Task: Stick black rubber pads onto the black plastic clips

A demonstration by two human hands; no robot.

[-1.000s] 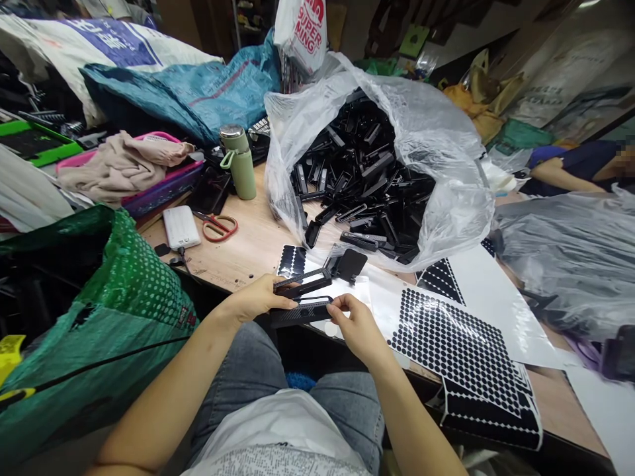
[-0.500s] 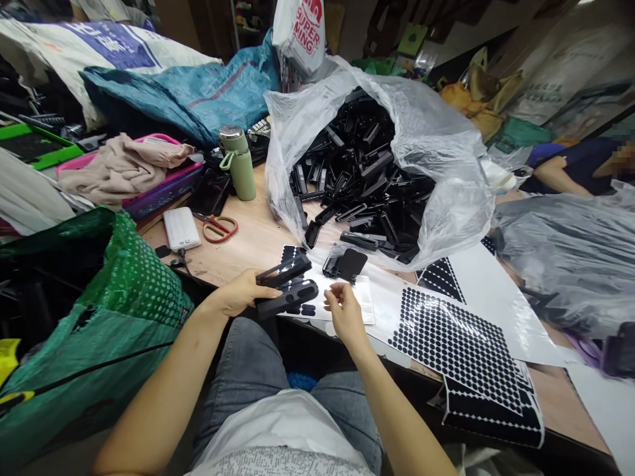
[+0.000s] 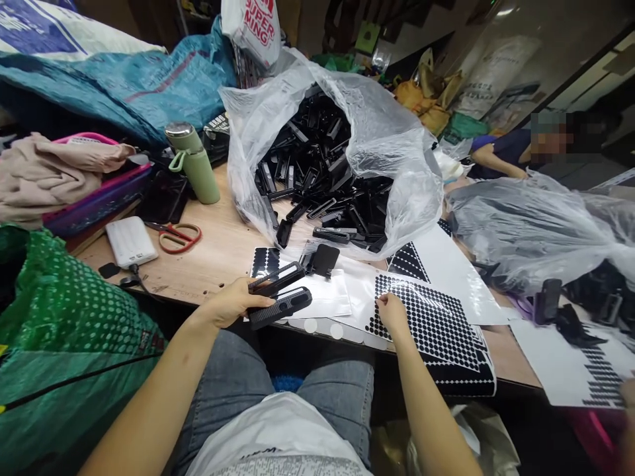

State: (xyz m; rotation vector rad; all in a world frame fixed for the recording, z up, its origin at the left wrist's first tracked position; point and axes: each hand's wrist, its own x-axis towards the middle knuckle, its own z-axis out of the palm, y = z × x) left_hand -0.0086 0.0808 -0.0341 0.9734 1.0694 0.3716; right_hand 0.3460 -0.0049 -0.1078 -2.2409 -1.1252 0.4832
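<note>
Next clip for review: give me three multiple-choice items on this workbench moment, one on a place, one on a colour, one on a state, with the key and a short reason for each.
1. Where do the red-handled scissors lie?
A. inside the clear plastic bag
B. on the wooden table, between the white power bank and the green bottle
C. on the dot sticker sheet

2. What colour is the bottle with the loop handle?
A. pale green
B. orange
C. white

3. What is the left hand doing?
A. resting flat and empty
B. gripping black plastic clips
C. holding the scissors

Key: B, the scissors lie on bare wood of the table right of the power bank; A, the bottle's body is pale green under a metal cap; B, the fingers close on the black plastic clips, while the right hand touches the black dot sticker sheet.
</note>
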